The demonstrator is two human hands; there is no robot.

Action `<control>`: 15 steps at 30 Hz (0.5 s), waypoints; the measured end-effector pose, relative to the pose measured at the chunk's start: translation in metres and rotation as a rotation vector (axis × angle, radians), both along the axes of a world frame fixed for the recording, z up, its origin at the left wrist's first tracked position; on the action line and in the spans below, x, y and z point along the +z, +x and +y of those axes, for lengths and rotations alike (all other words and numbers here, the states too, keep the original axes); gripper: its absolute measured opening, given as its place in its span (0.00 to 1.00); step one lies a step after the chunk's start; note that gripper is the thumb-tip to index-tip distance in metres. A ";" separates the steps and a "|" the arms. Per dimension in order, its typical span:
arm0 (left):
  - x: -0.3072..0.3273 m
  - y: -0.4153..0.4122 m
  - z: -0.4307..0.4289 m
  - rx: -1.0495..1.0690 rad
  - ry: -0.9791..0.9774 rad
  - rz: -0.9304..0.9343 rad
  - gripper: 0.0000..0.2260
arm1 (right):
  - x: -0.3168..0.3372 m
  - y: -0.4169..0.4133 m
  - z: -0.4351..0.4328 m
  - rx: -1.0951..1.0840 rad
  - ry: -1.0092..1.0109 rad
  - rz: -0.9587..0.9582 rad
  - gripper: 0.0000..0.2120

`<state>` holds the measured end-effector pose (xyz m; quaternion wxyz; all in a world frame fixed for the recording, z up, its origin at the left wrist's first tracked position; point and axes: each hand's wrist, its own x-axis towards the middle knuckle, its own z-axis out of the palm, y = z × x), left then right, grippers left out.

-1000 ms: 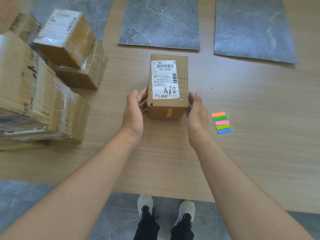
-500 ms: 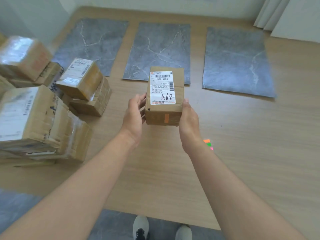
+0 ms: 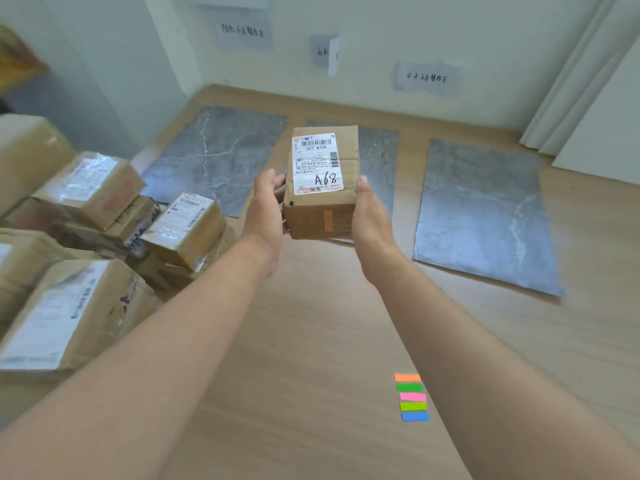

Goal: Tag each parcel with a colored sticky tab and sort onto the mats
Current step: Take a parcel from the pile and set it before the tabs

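Grey mats [image 3: 485,216] lie beyond my left hand [image 3: 265,209] and right hand [image 3: 369,216]; a parcel pile [image 3: 86,237] sits left of both. Both hands clamp the raised box [image 3: 322,181] by its sides. Spare tabs [image 3: 411,397] lie beside my right forearm.

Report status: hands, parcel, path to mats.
Left hand and right hand grip parcel, held above table. Orange tab on near face. Nothing seen blocking mats.
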<state>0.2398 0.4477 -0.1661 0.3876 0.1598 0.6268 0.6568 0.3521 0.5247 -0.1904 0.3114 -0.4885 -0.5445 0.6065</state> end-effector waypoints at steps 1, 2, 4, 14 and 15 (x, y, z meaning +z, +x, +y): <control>0.004 -0.011 0.011 0.006 0.001 0.000 0.21 | 0.003 -0.012 0.011 0.005 -0.002 0.005 0.16; 0.006 -0.024 0.024 0.015 0.003 0.000 0.21 | 0.006 -0.025 0.021 0.014 -0.006 0.004 0.16; 0.010 -0.051 0.050 0.043 0.003 -0.016 0.20 | 0.007 -0.055 0.043 0.023 -0.017 0.003 0.16; -0.024 -0.191 0.183 0.143 -0.085 -0.084 0.17 | -0.029 -0.202 0.160 -0.010 -0.107 0.036 0.22; -0.031 -0.203 0.193 0.158 -0.104 -0.085 0.17 | -0.033 -0.214 0.170 -0.012 -0.126 0.033 0.22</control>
